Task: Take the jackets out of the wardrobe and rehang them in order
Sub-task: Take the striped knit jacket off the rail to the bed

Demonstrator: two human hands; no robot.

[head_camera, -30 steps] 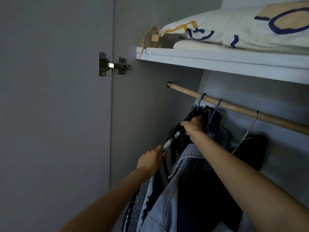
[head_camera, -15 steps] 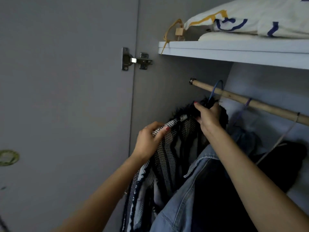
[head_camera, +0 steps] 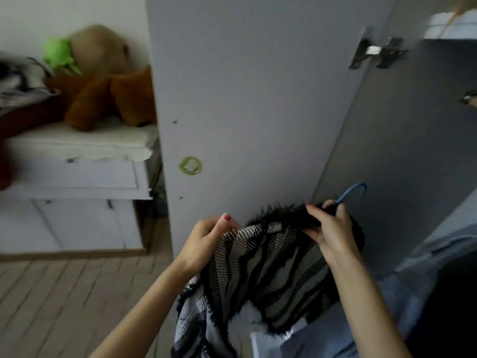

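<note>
A black and white striped jacket (head_camera: 268, 270) with a fringed black collar hangs between my hands, in front of the open wardrobe door (head_camera: 253, 99). My left hand (head_camera: 206, 239) pinches its left shoulder. My right hand (head_camera: 330, 228) grips the collar together with the neck of a blue hanger (head_camera: 353, 191), whose hook sticks up free of any rail. A denim jacket (head_camera: 413, 277) shows at the lower right, partly behind my right arm.
A metal hinge (head_camera: 376, 51) sits high on the door. To the left, a white dresser (head_camera: 74, 200) carries a brown plush bear (head_camera: 103, 86) and a green toy (head_camera: 60, 54). Wooden floor (head_camera: 59, 293) lies below it.
The striped jacket's hanger has come off the rail and moved down and out of the wardrobe with both hands. My view has swung left and down; the rail and shelf are gone from sight.
</note>
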